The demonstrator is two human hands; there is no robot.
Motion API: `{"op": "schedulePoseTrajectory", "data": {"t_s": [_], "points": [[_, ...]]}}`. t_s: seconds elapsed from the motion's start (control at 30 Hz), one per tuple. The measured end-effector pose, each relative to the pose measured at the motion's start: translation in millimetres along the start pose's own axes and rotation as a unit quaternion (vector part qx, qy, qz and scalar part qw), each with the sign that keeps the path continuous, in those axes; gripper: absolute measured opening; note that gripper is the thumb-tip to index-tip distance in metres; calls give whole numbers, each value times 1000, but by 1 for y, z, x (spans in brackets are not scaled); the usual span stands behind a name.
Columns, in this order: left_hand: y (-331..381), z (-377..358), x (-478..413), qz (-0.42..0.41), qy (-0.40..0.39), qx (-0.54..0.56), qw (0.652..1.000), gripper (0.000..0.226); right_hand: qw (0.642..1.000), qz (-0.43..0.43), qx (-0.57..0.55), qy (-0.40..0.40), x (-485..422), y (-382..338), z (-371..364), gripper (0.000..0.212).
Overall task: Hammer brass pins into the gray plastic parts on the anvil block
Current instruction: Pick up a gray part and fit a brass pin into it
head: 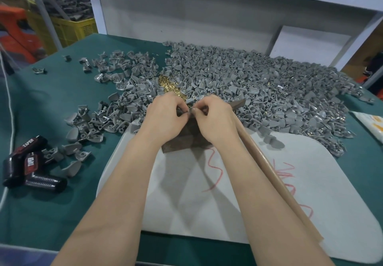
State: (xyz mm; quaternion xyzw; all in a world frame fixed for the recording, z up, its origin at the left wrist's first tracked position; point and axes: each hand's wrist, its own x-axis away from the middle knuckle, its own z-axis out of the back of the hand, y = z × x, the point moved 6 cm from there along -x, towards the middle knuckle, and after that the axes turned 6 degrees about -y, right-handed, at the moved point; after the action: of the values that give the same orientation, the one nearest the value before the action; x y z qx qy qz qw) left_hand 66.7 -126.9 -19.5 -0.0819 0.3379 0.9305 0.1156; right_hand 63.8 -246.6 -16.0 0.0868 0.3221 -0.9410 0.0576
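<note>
Both hands meet over the dark anvil block (182, 141). The left hand (165, 116) and right hand (215, 120) have curled fingers pinching one small gray part (180, 113) between them. Whether a pin is already seated is too small to tell.

The hammer (269, 162) lies under the right wrist. Loose brass pins (167, 85) and a heap of gray parts (259, 83) lie on the bench (62, 99), just beyond the block.

A pin started crooked would likely bend when struck. One that slips from the pinch could vanish into the heap, and fingertips this close to the part risk the hammer.

The only container is a yellow crate (76, 30) far left, piled with gray pieces.
</note>
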Motion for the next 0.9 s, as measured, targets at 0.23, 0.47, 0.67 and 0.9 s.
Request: {"op": "schedulePoseTrajectory", "data": {"t_s": [0.23,0.47,0.67,0.9], "points": [[0,0,0,-2,-2,-4,1000,10,997,-22,75,-26,-6,-7,0,13],[3,0,1,-15,-6,-12,1000,10,983,-6,185,-7,-6,-22,0,16],[4,0,1,-21,-6,-19,1000,10,982,16,191,1,-1,-30,0,22],[1,0,1,-1,-3,-4,1000,10,995,12,101,-10,-3,-12,0,15]]}}
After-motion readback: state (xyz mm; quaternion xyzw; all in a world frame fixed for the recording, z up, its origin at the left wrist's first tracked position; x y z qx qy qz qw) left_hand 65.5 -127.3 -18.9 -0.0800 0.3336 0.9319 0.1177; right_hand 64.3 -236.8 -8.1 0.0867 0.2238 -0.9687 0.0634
